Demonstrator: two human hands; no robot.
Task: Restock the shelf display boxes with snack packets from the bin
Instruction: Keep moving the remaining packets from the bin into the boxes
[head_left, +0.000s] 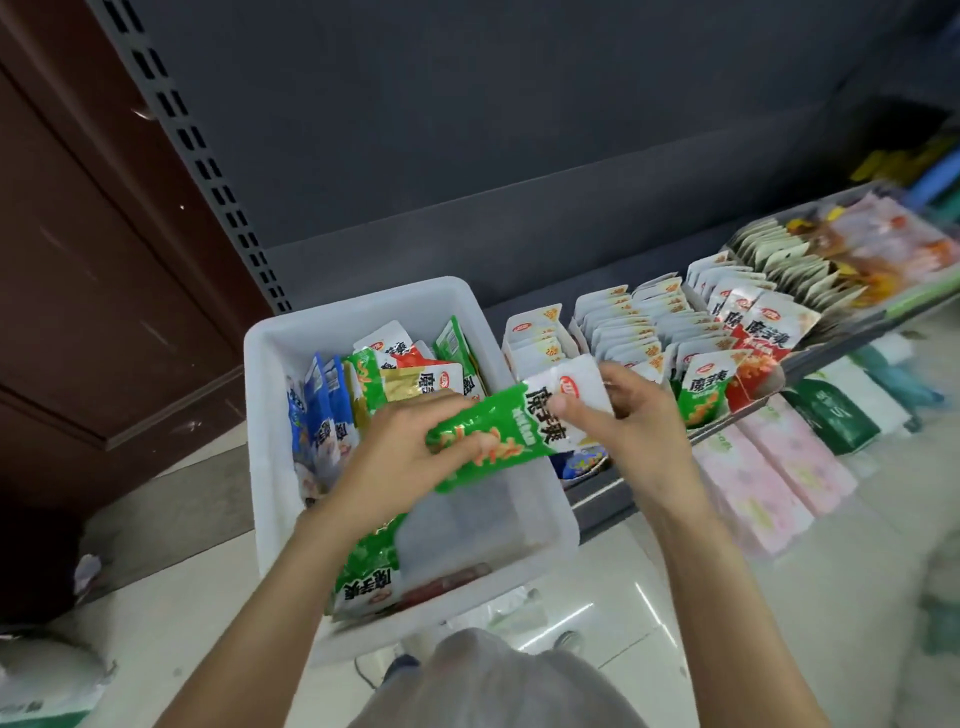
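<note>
A white plastic bin (270, 415) stands at the left, holding green, blue and red snack packets. Over its right rim, both hands hold a small stack of green-and-white snack packets (514, 421). My left hand (410, 447) grips the stack's green lower end. My right hand (628, 415) pinches its white upper end with the thumb on top. Right of the bin, cardboard display boxes (535, 338) sit on the shelf with rows of upright white packets. A green packet (704, 389) and red packets (758, 353) stand at their fronts.
The dark shelf edge (831, 353) runs up to the right, with clear trays of other snacks (857, 244) farther along. Pink and green packs (779, 457) lie on the lower shelf. A brown door (104, 260) is at the left. Glossy floor lies below.
</note>
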